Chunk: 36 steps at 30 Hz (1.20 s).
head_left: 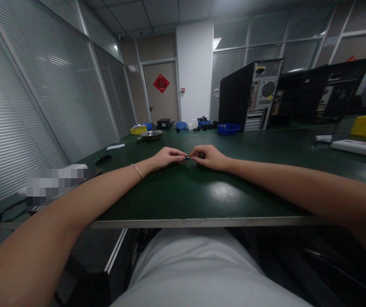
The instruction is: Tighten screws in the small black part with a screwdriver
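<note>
While the left hand (166,157) pinches the small part (187,158), keep the right hand (210,156) pinched steadily at its tip.

I've one view, head-worn, looking forward and down over the table (170,200). My left hand (166,157) and right hand (211,157) sit mid-frame, fairly near; door (162,104) far back.

Looks like office wkshp: PC towers (236,96), blinds (53,76).
</note>
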### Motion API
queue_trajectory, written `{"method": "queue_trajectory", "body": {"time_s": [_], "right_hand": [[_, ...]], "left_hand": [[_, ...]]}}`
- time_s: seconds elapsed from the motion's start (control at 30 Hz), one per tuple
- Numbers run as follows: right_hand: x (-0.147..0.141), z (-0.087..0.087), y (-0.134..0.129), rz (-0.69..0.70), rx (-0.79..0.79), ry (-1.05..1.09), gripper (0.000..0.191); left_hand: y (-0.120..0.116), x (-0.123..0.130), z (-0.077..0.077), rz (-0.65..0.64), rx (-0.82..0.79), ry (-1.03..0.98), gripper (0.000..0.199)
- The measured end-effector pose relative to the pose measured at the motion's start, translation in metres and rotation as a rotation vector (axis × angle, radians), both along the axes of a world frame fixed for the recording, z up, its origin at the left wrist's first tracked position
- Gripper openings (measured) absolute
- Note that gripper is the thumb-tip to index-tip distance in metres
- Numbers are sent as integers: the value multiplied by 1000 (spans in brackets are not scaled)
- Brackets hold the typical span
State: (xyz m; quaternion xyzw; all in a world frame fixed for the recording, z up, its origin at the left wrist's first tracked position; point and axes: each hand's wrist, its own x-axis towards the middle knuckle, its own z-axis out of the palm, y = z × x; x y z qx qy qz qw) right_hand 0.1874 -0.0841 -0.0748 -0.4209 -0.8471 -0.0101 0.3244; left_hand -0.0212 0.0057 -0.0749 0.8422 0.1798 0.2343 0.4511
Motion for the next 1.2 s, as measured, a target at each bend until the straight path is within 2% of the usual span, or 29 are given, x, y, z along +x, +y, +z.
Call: {"method": "queue_trajectory", "body": {"time_s": [0.2,0.37,0.5,0.87,1.0,1.2], "right_hand": [[0,0,1,25,-10,22,17],[0,-1,2,-18,14,5,16],[0,0,2,5,5,-1,16],[2,1,-1,71,-92,30,19],[0,1,-1,15,-15,-31,16],[-2,2,-1,-54,59,-98,14]], "left_hand": [[-2,0,1,3,-49,-25,41],[-4,0,1,18,-44,-35,42],[-2,1,0,17,-40,-29,42],[-2,0,2,-88,-119,10,41],[-2,1,1,-87,-110,-13,40],[-3,6,-4,-19,-44,-48,37]]}}
